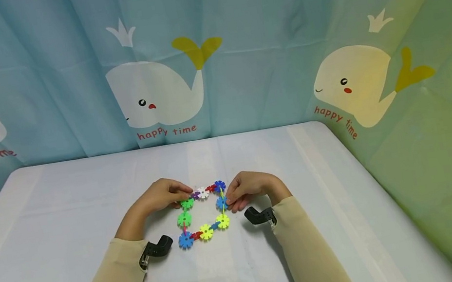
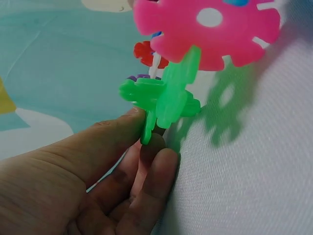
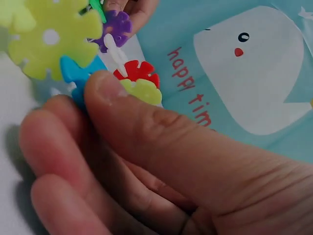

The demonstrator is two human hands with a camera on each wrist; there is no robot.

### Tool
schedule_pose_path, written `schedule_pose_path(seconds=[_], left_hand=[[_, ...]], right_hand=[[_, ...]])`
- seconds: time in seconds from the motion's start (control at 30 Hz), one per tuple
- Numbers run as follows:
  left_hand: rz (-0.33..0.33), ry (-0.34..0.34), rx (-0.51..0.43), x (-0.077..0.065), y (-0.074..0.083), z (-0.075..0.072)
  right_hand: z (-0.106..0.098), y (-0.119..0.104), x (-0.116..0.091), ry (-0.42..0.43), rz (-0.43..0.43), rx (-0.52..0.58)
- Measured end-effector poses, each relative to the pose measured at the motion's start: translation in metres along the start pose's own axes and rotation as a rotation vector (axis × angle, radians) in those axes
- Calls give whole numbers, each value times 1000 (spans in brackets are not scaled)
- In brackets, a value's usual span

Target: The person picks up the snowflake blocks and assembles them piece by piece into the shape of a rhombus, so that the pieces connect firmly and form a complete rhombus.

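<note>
A ring of linked plastic snowflake discs point(image 1: 206, 232), in blue, green, yellow, red, white and purple, forms a rough square between my two hands. My left hand point(image 1: 162, 194) pinches a green disc point(image 2: 146, 93) at the far left corner, thumb on one side and fingers on the other. A pink disc point(image 2: 239, 34) joins on close by in the left wrist view. On the opposite side, my right hand point(image 1: 248, 188) holds a light blue disc point(image 3: 80, 73) between thumb and fingertips. A yellow disc point(image 3: 49, 36) sits beside it, and my fingers hide part of the blue one.
The table point(image 1: 322, 244) has a pale cloth cover. A curtain point(image 1: 261, 86) with whale prints hangs along its far edge and right side. A black wrist camera point(image 1: 158, 248) juts from the left sleeve, another camera point(image 1: 259, 215) from the right sleeve.
</note>
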State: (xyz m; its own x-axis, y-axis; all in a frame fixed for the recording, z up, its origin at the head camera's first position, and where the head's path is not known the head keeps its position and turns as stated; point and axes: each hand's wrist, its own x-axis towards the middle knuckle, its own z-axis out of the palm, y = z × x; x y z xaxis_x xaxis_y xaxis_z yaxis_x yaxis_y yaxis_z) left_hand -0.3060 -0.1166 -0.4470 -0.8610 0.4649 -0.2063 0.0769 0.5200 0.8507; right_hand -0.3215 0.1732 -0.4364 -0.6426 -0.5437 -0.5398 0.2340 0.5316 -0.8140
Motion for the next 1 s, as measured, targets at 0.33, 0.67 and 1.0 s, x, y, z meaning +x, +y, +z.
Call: schedule_pose_path(seconds=[0.33, 0.67, 1.0], left_hand=[[-22, 18, -18, 0, -2, -4], [-66, -12, -100, 0, 1, -6], [-106, -75, -127, -4, 1, -11]], right_hand=[[3, -2, 6, 191, -68, 67], [16, -6, 25, 525, -177, 98], [3, -11, -2, 284, -63, 24]])
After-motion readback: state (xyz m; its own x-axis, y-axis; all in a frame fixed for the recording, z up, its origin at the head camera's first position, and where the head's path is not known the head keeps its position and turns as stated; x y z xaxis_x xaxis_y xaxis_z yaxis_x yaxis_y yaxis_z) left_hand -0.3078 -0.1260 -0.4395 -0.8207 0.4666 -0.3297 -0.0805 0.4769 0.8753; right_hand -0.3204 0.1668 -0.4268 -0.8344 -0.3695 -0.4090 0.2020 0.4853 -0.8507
